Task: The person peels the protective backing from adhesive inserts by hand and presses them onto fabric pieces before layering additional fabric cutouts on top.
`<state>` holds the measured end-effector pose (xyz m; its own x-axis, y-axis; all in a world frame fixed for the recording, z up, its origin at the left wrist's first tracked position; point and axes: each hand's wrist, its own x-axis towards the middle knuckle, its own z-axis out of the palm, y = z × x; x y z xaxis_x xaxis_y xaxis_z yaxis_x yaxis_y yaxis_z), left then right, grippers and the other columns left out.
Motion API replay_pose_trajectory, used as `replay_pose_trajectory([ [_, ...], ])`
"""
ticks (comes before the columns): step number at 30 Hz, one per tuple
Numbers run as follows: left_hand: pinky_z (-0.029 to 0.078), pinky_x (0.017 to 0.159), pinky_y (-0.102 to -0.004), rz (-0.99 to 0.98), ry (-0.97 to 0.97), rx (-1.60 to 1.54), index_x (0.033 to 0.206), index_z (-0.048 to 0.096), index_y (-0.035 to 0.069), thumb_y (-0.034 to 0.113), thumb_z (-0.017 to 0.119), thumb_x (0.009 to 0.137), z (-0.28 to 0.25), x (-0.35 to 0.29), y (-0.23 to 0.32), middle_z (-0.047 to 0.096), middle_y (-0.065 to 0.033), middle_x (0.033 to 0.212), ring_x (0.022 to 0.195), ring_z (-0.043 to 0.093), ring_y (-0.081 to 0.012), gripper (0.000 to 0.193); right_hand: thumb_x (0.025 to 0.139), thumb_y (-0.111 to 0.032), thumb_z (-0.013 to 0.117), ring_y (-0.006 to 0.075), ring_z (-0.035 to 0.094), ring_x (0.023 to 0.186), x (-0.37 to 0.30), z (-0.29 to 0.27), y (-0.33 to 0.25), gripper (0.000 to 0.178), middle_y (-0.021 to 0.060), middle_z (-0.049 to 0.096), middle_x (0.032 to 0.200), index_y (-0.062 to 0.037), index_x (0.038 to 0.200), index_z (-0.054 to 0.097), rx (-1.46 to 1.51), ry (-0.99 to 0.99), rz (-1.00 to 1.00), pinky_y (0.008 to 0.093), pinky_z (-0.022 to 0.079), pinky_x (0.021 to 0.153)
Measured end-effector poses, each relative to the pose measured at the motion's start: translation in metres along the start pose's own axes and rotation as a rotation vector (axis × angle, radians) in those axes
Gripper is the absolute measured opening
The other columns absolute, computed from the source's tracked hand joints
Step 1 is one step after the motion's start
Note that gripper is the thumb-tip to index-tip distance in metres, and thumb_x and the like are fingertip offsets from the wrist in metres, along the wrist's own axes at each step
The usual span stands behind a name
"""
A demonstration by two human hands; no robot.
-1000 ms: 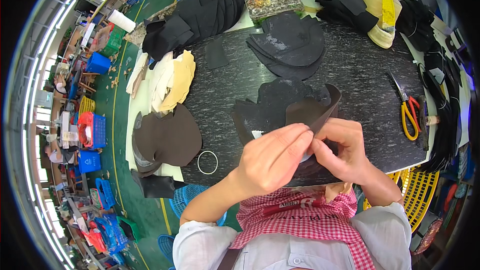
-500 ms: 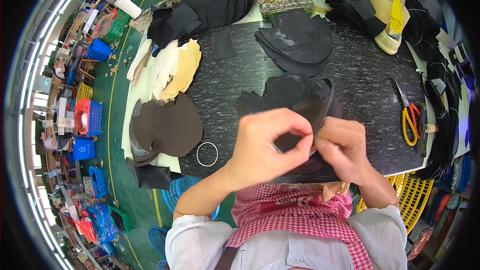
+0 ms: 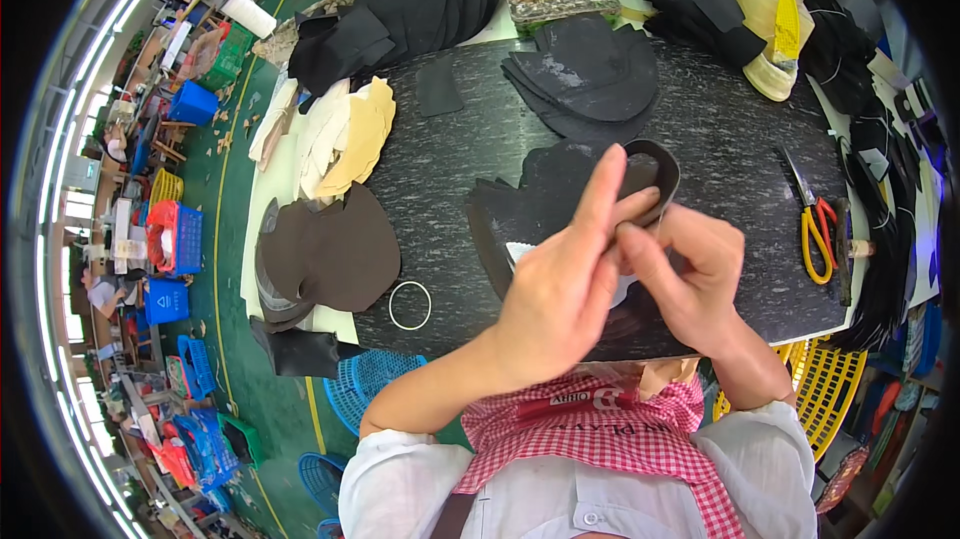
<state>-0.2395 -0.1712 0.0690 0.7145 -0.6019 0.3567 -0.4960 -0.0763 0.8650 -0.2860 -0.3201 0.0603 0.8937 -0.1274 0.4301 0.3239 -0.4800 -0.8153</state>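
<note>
Close to the table's near edge, both hands meet at a dark, curved leather piece (image 3: pixel 662 161), its upper rim bent round in a loop. My left hand (image 3: pixel 560 304) has its index finger stretched away from me; another finger lies inside the loop, and the thumb side presses against the piece. My right hand (image 3: pixel 700 274) pinches the piece from the right, thumb toward my left fingers. Much of the held piece is hidden by the hands. Beneath and beyond them lies a fanned stack of black cut pieces (image 3: pixel 560 174), with a small white patch (image 3: pixel 517 252) beside my left hand.
Brown cut pieces (image 3: pixel 340 244) and a white ring (image 3: pixel 410 305) lie left, cream pieces (image 3: pixel 345 139) behind them. Farther back are black rounded pieces (image 3: pixel 585 79). Yellow-and-red-handled scissors (image 3: pixel 818 239) lie right; a pale shoe last (image 3: pixel 768 59) stands far right.
My left hand has gone from a rounded pinch to a stretched index finger, turning over the piece. My right hand has opened out from a tighter curl. The view has shifted slightly.
</note>
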Motion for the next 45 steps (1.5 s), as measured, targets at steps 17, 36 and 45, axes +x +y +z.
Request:
replay_pose_trajectory([
  [17,0.044,0.049,-0.025,0.431,0.121,0.295,0.1,0.067,0.003,0.0,0.073,0.072,-0.019,0.031,-0.016,0.061,-0.0069,0.069,0.055,0.059,-0.0149,0.029,0.073,-0.001,0.066,0.0146,0.053,0.048,0.006,-0.003,-0.009,0.018,0.0042,0.051,0.056,-0.0031,0.062,0.052,0.144,-0.03,-0.131,0.0269,0.04,0.045],
  [36,0.051,0.058,-0.024,0.215,-0.027,0.229,0.098,0.069,0.003,-0.001,0.07,0.072,-0.051,0.022,0.005,0.07,-0.011,0.082,0.066,0.067,-0.0156,0.026,0.068,-0.006,0.076,0.0153,0.056,0.073,0.012,-0.026,0.001,0.024,0.0067,0.056,0.084,-0.0019,0.086,0.062,-0.089,0.115,-0.234,0.0264,0.045,0.064],
  [45,0.047,0.058,-0.0213,0.129,0.375,-0.03,0.1,0.066,-0.001,0.003,0.063,0.085,0.015,0.008,0.005,0.068,-0.0055,0.08,0.063,0.06,-0.0086,0.016,0.1,-0.016,0.04,0.0041,0.043,0.068,-0.007,0.058,-0.019,0.02,-0.0043,0.05,0.083,-0.0019,0.11,0.049,0.957,0.464,0.174,0.0198,0.036,0.058],
])
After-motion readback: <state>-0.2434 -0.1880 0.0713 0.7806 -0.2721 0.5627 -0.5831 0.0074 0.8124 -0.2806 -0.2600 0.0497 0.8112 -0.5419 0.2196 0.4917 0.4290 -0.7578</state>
